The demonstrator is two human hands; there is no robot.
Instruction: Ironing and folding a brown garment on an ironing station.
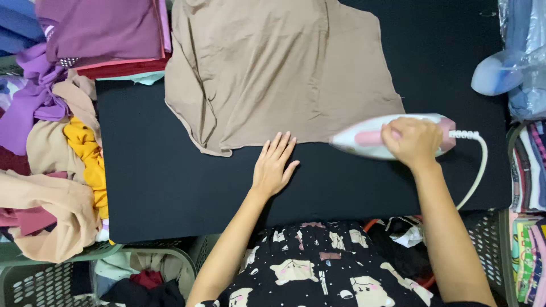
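A beige garment (273, 74) lies spread on a black ironing surface (170, 182), wrinkled along its left side. My left hand (274, 165) rests flat and open on the black surface, fingertips touching the garment's lower hem. My right hand (414, 141) grips the pink handle of a white and pink iron (364, 140), which sits at the garment's lower right corner with its tip pointing left. The iron's white cord (478, 170) curves down off the surface's right edge.
A heap of clothes in purple, yellow, beige and maroon (51, 142) crowds the left edge. Folded clothes (108, 34) lie stacked top left. A grey laundry basket (34, 278) stands bottom left. Bagged items (517, 62) and stacked fabrics (529, 170) are on the right.
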